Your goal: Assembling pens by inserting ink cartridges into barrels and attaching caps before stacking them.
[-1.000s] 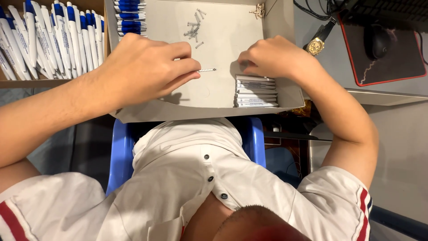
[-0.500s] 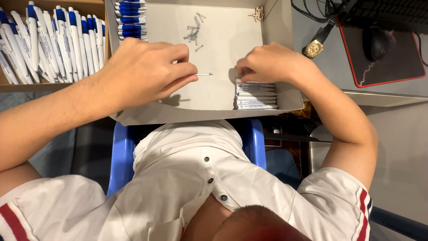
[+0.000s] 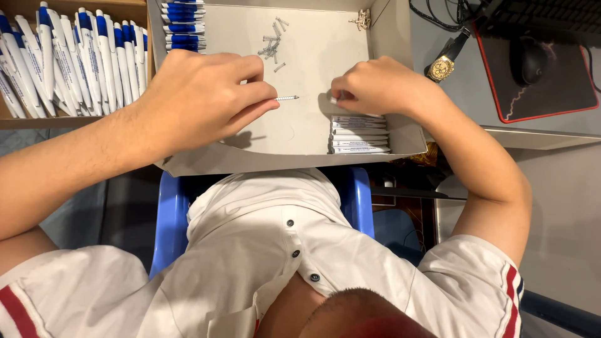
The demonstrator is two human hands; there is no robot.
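Right hand (image 3: 369,87) has edged across the cardboard box (image 3: 313,134) towards the spring (image 3: 288,98).
Left hand (image 3: 200,100) pinches the spring mid-box; right fingers grip a white part (image 3: 334,99) near the box's right wall. Best kept level and aligned.

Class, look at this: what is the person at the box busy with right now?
A seated person works over an open cardboard box. The left hand pinches a small spring between its fingers. The right hand reaches into a stack of white pen barrels in the box's corner. More loose springs lie further back, and a tray of finished blue-and-white pens sits beside the left hand.
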